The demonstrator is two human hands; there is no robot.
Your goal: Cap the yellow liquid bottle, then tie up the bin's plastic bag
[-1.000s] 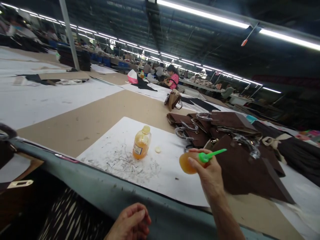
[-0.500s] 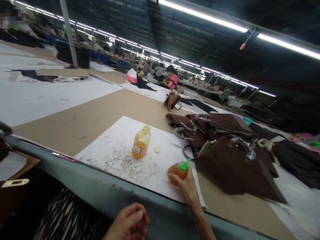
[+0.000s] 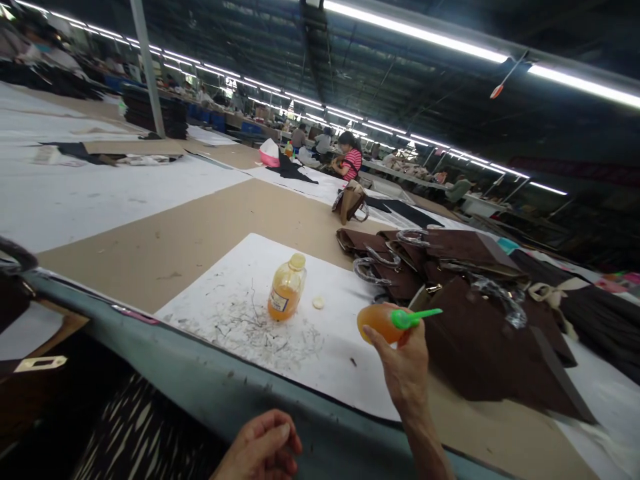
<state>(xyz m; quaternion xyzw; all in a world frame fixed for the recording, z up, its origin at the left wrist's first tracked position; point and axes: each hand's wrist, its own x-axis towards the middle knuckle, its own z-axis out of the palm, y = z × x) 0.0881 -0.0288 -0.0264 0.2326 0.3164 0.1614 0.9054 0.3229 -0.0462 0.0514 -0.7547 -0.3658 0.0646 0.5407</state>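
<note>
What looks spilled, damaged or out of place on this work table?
The white sheet is covered with dark scratchy marks near the standing bottle. A small loose cap lies beside it. The right hand holds a squeeze bottle tilted sideways; nothing looks spilled.

Our right hand [image 3: 407, 370] is raised in front of us, forearm rising from the lower edge of view, wrist nearly straight. Its fingers [image 3: 376, 339] and thumb curl around something held up in the air (the back of the hand faces us, so the palm side is hidden). Our left hand [image 3: 263, 450] sits low and close to our body, loosely curled, fingers folded inward toward the palm, thumb tip showing on top. The two hands are well apart.
</note>
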